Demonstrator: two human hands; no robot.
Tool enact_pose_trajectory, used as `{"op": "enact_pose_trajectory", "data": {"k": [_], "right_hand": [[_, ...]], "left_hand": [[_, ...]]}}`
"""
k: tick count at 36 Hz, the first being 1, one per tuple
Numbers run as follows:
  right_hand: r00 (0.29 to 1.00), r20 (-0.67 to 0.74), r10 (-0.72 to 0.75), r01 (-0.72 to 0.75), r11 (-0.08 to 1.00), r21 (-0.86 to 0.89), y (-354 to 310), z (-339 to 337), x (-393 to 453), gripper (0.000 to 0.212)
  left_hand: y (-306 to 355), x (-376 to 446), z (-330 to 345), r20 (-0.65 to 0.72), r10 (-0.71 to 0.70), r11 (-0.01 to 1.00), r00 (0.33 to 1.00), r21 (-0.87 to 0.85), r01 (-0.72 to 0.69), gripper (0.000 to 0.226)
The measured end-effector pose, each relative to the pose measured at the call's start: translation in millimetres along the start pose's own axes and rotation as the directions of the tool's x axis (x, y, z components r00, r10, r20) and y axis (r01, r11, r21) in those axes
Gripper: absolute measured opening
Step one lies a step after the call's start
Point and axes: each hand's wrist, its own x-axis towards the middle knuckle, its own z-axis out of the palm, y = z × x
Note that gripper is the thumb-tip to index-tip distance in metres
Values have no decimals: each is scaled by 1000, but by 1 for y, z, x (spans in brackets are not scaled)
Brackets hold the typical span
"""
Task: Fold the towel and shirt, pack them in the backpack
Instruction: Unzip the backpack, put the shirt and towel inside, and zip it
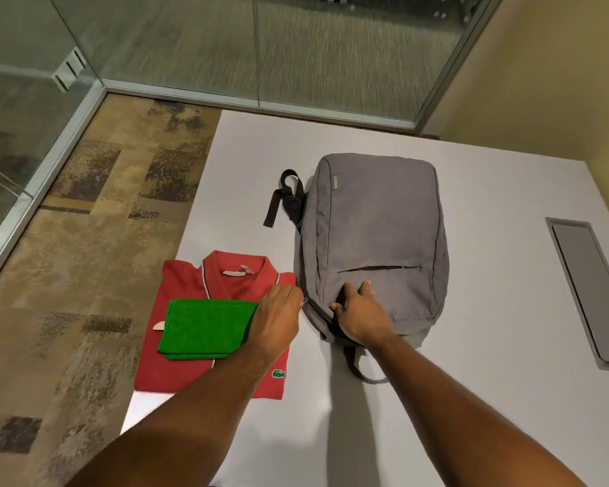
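The single head-worn camera is looking forward and steeply down from close above the desk (pixel 471 191), taking in both forearms, the carpeted floor (pixel 85 240) leftward and glass walls (pixel 225 47) beyond.

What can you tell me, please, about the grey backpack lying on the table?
The grey backpack lies flat on the white table, front face up, made of what looks like woven fabric. A small label sits near its far left corner and a front pocket zip runs across its lower half. Black straps stick out at its far left, and a loop shows beneath its near end. The right hand presses on its near end, while the left hand reaches the zipper on its left edge. The folded red shirt lies just beside it.
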Motion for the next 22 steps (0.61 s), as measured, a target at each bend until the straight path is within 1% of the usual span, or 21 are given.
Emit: {"op": "enact_pose_trajectory", "data": {"k": [2, 3, 5, 7, 9, 11, 12, 15, 17, 20, 22], "right_hand": [[994, -66, -87, 88, 996, 20, -7, 3, -10, 37], [983, -125, -135, 140, 989, 36, -11, 5, -15, 29], [940, -244, -240, 251, 968, 13, -16, 12, -27, 20], [889, -309, -337, 339, 939, -48, -22, 21, -36, 20], [867, -317, -385, 383, 921, -70, -27, 30, -41, 27], [867, -320, -381, 397, 918, -17, -30, 36, -42, 30], [872, -319, -371, 399, 917, 25, -31, 38, -42, 27], [897, -296, -329, 366, 927, 81, -33, 38, -41, 12], [909, -296, -292, 335, 936, 109, -33, 38, -40, 6], [924, -303, -233, 296, 938, 181, -32, 38, -40, 8], [931, -301, -208, 281, 934, 221, -33, 38, -40, 11]], "left_hand": [[3, -6, 2, 6, 32, 999, 999, -6, -32, 25], [5, -8, 3, 7, 40, 999, 999, -19, -39, 22], [9, -11, 3, 11, 40, 998, 999, -52, -39, 18], [14, -12, 3, 29, 23, 996, 999, -83, -21, 14], [18, -10, 2, 59, -40, 988, 997, -148, 49, 13], [20, -7, 0, 90, -122, 961, 988, -237, 140, 15], [20, -5, 0, 105, -145, 949, 984, -267, 169, 15], [21, -3, -2, 154, -153, 928, 976, -318, 196, 16], [20, -1, -4, 193, -168, 908, 967, -351, 228, 22], [19, 4, -6, 246, -237, 874, 940, -369, 317, 37], [20, 8, -5, 263, -302, 840, 916, -381, 386, 39]]}}
